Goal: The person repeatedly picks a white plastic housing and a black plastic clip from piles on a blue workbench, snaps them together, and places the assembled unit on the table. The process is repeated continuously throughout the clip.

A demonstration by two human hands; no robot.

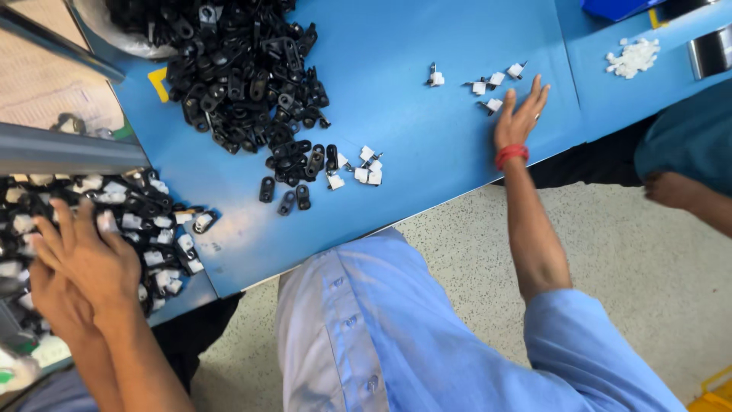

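My right hand (520, 114) lies flat on the blue table (427, 130) with its fingers spread and a red band on the wrist. Its fingertips are next to a few small white clips with nails (494, 84), and it holds nothing. My left hand (84, 255) rests palm down, fingers apart, on a mixed heap of black and white clips (156, 221) at the left edge. A second hand (47, 301) lies partly under it; I cannot tell whose it is.
A big pile of black plastic clips (244, 69) covers the far left of the table. A small group of white clips (366, 168) lies beside it. Loose white pieces (633, 57) sit at the far right. Another person's arm (686, 194) shows at the right.
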